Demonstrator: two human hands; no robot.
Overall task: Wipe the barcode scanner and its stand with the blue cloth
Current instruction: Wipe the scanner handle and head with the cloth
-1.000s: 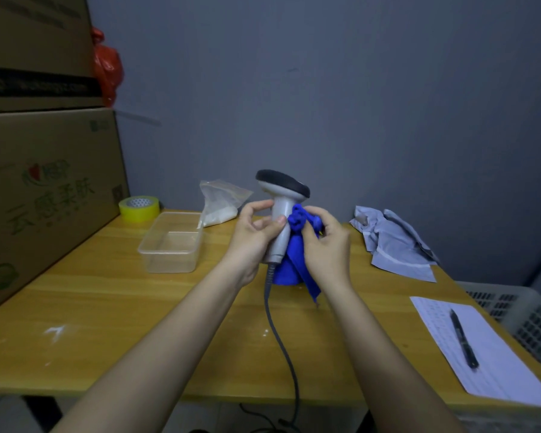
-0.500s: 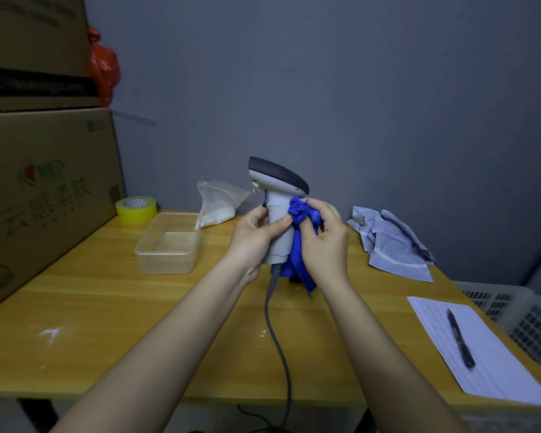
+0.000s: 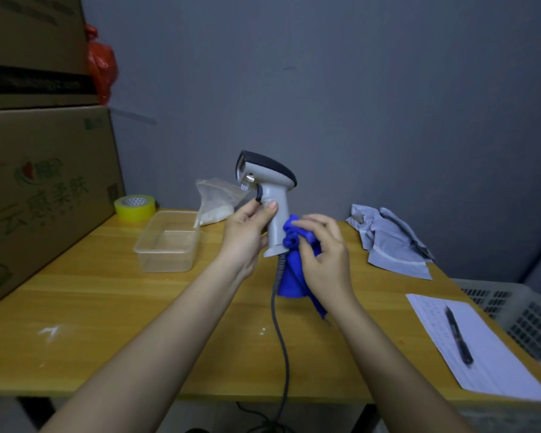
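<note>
Above the table (image 3: 91, 307), my left hand (image 3: 247, 232) holds the scanner (image 3: 270, 195) upright by its handle, thumb across the near face, fingers curled around the far side just under the trigger. That grip is clamped firmly on the scanner. My right hand (image 3: 322, 254) is bunched on the cloth (image 3: 294, 264), pressing a wad of it against the right side of the handle, low down near the butt; the rest of the cloth hangs below toward the table.

Risks, as I judge them: my left grip sits high on the handle, so a hard rub low down could twist the scanner in my fingers and let it slip. The cable (image 3: 278, 323) runs from the butt down over the table edge; the trailing cloth could snag it, or a tug on it could pull the scanner out of line. My forefinger lies close to the trigger and could press it by mistake.

I cannot tell where the stand is. A blue mass sits behind the cloth, just below the scanner, and it may be the stand or only folds.

Relative to the scanner, the tub (image 3: 166, 242) lies well to its left and the paper (image 3: 469, 345) with the pen (image 3: 458, 335) well to its right, both clear of my wiping.
</note>
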